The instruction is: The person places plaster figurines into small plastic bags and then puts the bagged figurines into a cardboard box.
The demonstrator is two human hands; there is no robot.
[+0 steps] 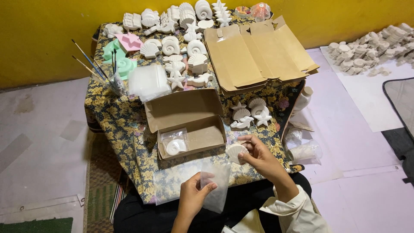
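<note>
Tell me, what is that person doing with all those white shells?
A person sits at a low table with a flowered cloth. Their right hand holds a white scallop-shaped cast, and their left hand holds a small clear bag. In front of them an open cardboard box has one bagged spiral shell inside. More white shell and starfish casts and flat folded boxes lie farther back.

Bright, even overhead light, soft shadows; sharp focus — slight wide-angle bend at edges

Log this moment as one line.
left hand: holds clear bag | right hand: holds white shell | open box: one bagged shell inside
</note>
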